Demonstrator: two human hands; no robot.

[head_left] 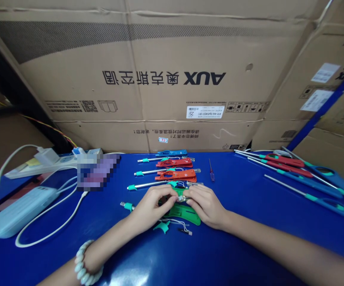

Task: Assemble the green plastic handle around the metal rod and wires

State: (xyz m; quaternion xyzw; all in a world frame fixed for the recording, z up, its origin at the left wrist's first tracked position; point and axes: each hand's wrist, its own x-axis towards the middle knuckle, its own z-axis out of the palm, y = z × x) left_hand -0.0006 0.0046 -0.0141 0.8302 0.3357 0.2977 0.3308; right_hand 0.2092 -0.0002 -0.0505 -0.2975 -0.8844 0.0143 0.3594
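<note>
Both hands, the left hand point(152, 204) and right hand point(204, 204), squeeze the green tool point(181, 208) tight, keeping it steady on the blue tabletop point(249, 222).

- Left hand point(152, 206): palm down, fingers curled inward toward the midline, fingertips pinched together at the centre; knuckles face the camera.
- Right hand point(205, 204): palm down, mirroring the left; thumb and forefinger closed in a pinch, tips just beside those of the left hand.
- Left forearm point(112, 242): bare, enters from the lower left edge and rises diagonally toward the centre; a pale beaded bracelet point(84, 266) circles the wrist.
- Right forearm point(279, 246): bare, enters from the lower right corner, angled up and inward.
</note>
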